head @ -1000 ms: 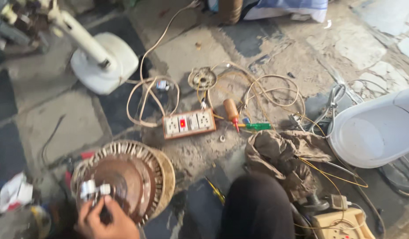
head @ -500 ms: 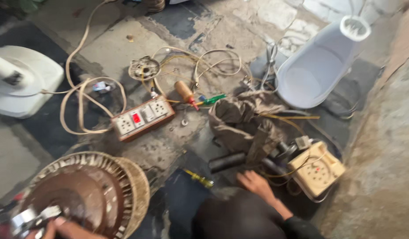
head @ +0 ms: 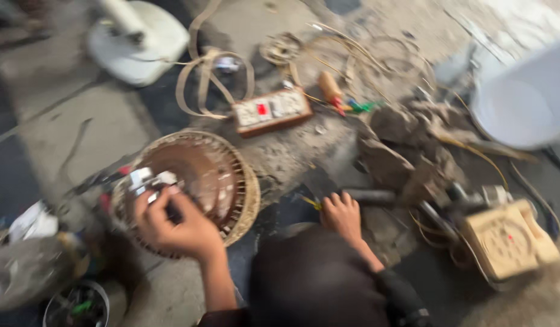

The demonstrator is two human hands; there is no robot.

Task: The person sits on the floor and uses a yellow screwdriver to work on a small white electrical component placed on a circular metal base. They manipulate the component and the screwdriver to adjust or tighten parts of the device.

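Hands at a fan motor

Left hand (head: 174,227) pinches a small white part (head: 148,180) on the motor (head: 195,175), lower left; right hand (head: 340,215), fingers curled, touches the floor.

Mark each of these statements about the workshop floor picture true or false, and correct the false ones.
1. The left hand rests on the round rusty motor core. True.
2. The right hand holds the orange-handled screwdriver. False: the screwdriver lies on the floor beyond the hand, untouched.
3. A socket board with a red switch lies beyond the motor core. True.
4. The beige box with a round dial sits to the left of the motor core. False: it is on the right, past the right hand.
5. A white fan base stands at upper left. True.
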